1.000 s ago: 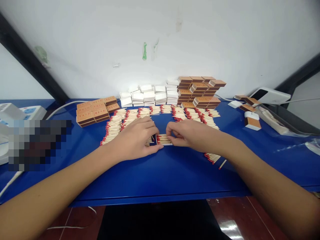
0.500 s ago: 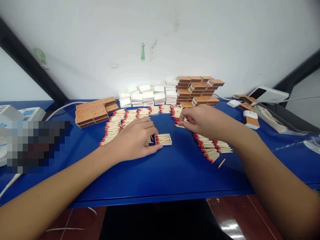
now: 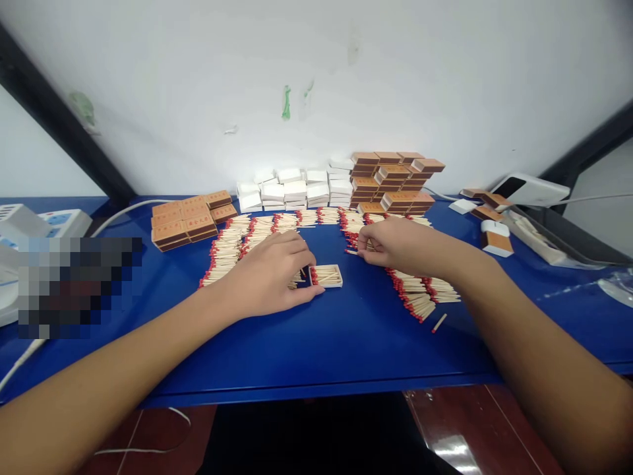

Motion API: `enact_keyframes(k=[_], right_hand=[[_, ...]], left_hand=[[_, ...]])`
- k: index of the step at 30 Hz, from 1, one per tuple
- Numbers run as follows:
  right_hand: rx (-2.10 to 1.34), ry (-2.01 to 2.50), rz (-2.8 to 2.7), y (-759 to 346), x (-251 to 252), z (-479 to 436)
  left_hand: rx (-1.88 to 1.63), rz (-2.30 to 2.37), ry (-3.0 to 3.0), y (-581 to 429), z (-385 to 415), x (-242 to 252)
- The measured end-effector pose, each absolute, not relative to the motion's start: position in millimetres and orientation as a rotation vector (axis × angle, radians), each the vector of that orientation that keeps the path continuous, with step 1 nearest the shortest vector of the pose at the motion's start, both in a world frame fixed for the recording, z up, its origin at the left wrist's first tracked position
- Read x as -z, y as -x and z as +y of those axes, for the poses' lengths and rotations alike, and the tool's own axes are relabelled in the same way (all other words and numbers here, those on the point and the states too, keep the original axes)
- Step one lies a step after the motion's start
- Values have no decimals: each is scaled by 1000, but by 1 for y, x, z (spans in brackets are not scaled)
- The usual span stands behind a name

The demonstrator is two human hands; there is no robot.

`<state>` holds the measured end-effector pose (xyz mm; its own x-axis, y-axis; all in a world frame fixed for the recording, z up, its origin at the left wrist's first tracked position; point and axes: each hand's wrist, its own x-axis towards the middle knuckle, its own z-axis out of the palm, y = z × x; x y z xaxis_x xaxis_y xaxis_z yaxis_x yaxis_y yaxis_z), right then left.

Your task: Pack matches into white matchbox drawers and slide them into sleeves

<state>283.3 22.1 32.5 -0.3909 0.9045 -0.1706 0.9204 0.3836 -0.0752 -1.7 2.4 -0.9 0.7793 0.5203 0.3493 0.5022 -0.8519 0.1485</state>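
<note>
A small white matchbox tray (image 3: 333, 285) lies on the blue tabletop with red-tipped matches (image 3: 326, 274) inside it. My left hand (image 3: 274, 274) steadies the tray's left end, fingers at the far side and thumb at the near side. To the right, my right hand (image 3: 390, 243) is pinched at the inner edge of the right-hand match rows. A match (image 3: 351, 252) pokes out leftward from its fingertips, red head outermost; whether more are pinched is hidden. Rows of loose matches (image 3: 225, 247) curve around the tray, partly covered by both hands.
White inner trays (image 3: 295, 189) and brown matchbox sleeves (image 3: 366, 183) are stacked against the wall. Closed orange matchboxes (image 3: 185, 223) sit at the left. A single match (image 3: 439, 322) lies at the right. Farther right are a few loose boxes (image 3: 497, 242) and a white device (image 3: 531, 189).
My right hand has drawn slightly toward me, its fingertips closing lower, and the match at them now shows more clearly. My left hand stays at the tray. The whole view shifts slightly.
</note>
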Motion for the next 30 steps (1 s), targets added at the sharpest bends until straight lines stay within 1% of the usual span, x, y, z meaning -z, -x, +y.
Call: enact_keyframes(k=[20, 30], right_hand=[[400, -1564, 2648, -283, -35, 16], [355, -1604, 2607, -275, -37, 15]], left_hand=[[-597, 838, -2897, 2, 3, 1], [-585, 844, -2906, 1, 3, 1]])
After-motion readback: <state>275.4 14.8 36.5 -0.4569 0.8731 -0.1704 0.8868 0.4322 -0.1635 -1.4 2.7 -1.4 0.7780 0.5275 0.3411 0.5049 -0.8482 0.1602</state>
